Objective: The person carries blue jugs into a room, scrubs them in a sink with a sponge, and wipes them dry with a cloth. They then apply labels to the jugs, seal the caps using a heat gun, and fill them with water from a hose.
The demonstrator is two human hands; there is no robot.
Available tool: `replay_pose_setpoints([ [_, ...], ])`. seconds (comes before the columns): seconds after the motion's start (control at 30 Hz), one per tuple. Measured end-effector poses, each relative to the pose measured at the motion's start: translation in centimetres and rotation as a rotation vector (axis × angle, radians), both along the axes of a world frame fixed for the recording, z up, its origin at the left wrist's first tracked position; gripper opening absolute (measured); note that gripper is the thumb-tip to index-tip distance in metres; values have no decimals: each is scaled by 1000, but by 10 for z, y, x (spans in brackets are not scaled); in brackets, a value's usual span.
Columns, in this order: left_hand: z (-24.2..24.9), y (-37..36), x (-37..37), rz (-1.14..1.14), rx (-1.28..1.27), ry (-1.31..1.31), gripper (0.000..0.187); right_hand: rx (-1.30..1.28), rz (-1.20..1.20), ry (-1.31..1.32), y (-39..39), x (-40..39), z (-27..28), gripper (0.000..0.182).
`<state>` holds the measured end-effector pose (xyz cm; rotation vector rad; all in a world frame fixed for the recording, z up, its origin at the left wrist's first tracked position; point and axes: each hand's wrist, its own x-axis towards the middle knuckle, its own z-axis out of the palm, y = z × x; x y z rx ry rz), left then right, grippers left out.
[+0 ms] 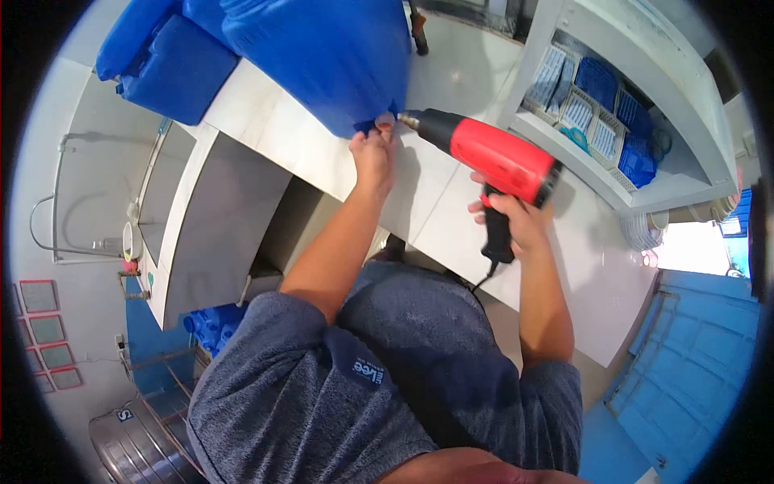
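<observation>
My right hand is wrapped round the black handle of a red and black heat gun. Its metal nozzle points left, very close to the small translucent, pinkish spout low on a large blue water container. My left hand is closed, its fingertips at that spout and seeming to pinch it; the exact contact is too small to make out. The container stands on the white tiled counter. From the handle's base a black cord runs down past the counter edge.
Smaller blue containers stand at the left on the counter. On the right, a white shelf holds baskets with blue packets, paper and scissors. More blue jugs are below left, near a metal tank. A blue door is at right.
</observation>
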<state>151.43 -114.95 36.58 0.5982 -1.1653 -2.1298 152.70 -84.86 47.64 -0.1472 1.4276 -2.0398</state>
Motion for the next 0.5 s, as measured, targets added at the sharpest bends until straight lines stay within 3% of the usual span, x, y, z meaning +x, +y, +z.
replay_pose_setpoints([
  [0.07, 0, -20, 11, -261, 339, 138, 44, -196, -24, 85, 11, 4, 14, 67],
  [0.13, 50, -1, 38, -28, 107, -310, 36, -328, 68, 203, 34, 4, 38, 81],
  [0.2, 45, -47, 66, -6, -308, -144, 30, -193, -142, 509, 53, 15, 89, 84],
  [0.27, 81, -128, 60, 116, -542, 24, 25, -35, -359, 756, 70, 12, 131, 79],
  [0.33, 154, -208, 31, 303, -957, -82, 27, 92, -409, 893, 76, -3, 182, 66],
  [0.4, 233, -247, -26, 260, -1190, 369, 23, 320, -630, 817, 64, -21, 226, 47],
  [0.43, 262, -268, -56, 211, -1377, 401, 27, 573, -678, 799, 71, -35, 244, 37],
  [0.47, 293, -259, -81, 153, -1504, 396, 32, 770, -772, 774, 81, -59, 254, 37],
  [0.5, 321, -252, -106, 103, -1638, 387, 37, 1155, -702, 874, 77, -77, 275, 39],
])
